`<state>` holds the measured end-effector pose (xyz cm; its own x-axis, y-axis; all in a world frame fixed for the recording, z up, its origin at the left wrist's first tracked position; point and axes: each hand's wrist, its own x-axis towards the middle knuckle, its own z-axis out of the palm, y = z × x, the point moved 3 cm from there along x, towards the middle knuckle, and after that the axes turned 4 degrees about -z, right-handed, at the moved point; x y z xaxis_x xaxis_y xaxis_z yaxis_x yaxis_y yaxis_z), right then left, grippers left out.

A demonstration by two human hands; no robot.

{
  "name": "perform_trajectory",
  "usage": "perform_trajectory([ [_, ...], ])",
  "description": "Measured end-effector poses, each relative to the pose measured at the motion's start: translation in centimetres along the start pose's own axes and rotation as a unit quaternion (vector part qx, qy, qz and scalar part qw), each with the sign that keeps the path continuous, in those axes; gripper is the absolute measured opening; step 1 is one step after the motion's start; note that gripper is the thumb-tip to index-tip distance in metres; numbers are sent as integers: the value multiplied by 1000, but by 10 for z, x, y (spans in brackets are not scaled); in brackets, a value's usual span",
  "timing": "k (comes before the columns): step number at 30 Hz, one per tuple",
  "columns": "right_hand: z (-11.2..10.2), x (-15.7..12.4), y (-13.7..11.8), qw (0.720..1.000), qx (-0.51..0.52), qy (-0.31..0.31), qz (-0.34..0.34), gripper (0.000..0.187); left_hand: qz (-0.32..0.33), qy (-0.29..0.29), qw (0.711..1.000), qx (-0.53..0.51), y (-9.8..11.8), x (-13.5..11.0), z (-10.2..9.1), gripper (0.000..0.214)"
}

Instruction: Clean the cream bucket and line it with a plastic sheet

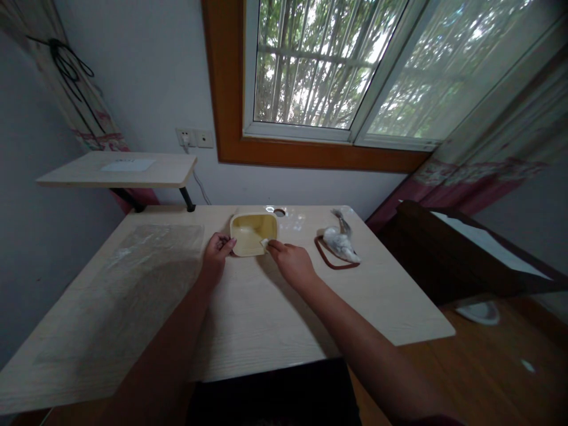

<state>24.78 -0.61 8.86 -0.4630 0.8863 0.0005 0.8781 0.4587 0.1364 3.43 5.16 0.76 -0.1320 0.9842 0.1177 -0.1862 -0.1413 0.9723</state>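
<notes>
While one tray was near the table's back edge, the left hand, barely open, gripped its left side; right hand, nearly closed, pinched one white scrap at the tray's front-right corner. Right: one bag, one brown loop. Left: one sheet.

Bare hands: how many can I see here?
2: the left hand grips the left side of a yellow rounded-square container; the right hand pinches a small white piece at the container's near-right corner.
</notes>
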Motion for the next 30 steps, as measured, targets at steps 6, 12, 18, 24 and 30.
perform_trajectory([
  [6,5,0,-7,1000,9,-5,17,47,29,10,999,20,1,-1,0,30],
  [12,10,2,-25,996,68,-12,51,54,33,2,998,46,6,-6,5,29],
  [18,8,3,-53,982,186,15,39,58,35,-7,998,54,10,-12,9,29],
  [24,10,-2,-47,982,178,22,64,59,38,-6,997,68,7,-12,9,28],
  [30,12,-4,-36,986,132,-11,105,59,51,-5,995,87,5,-14,12,26],
])
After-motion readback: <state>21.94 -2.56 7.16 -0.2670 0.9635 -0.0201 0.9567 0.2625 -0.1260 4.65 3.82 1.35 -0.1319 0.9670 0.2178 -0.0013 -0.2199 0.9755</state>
